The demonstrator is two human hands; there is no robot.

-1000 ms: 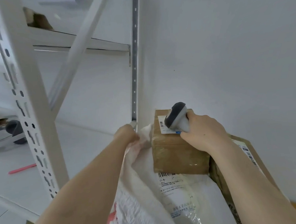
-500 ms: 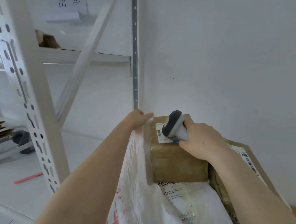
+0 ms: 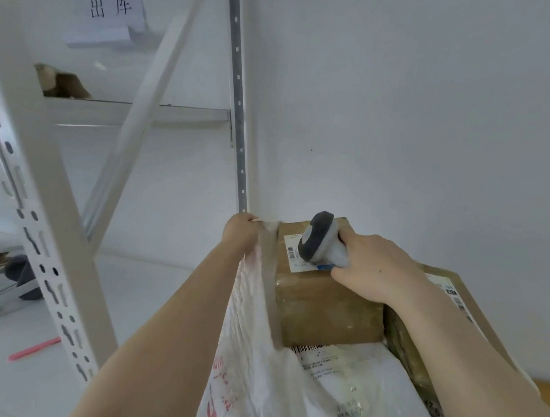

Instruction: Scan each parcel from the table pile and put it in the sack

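Observation:
My left hand (image 3: 239, 232) grips the upper edge of the white woven sack (image 3: 252, 353) and holds it up. Inside the sack's mouth sits a brown taped box (image 3: 326, 307) with a white barcode label on top. My right hand (image 3: 372, 270) holds the grey and white scanner (image 3: 320, 241), with the scanner's head over that label and the hand resting on the box. A white plastic mailer (image 3: 349, 379) with a printed label lies in front of the box. A second brown carton (image 3: 444, 298) stands at the right, partly hidden by my right forearm.
A white slotted rack post (image 3: 34, 205) and a diagonal brace (image 3: 141, 110) stand at the left. A metal upright (image 3: 238, 98) runs down the wall corner just behind the sack. A red pen (image 3: 32, 348) lies on the white floor. The white wall closes the right side.
My left hand has pulled the sack's edge upward and to the right, so it now stands beside the box. My right hand and the scanner have stayed on the box.

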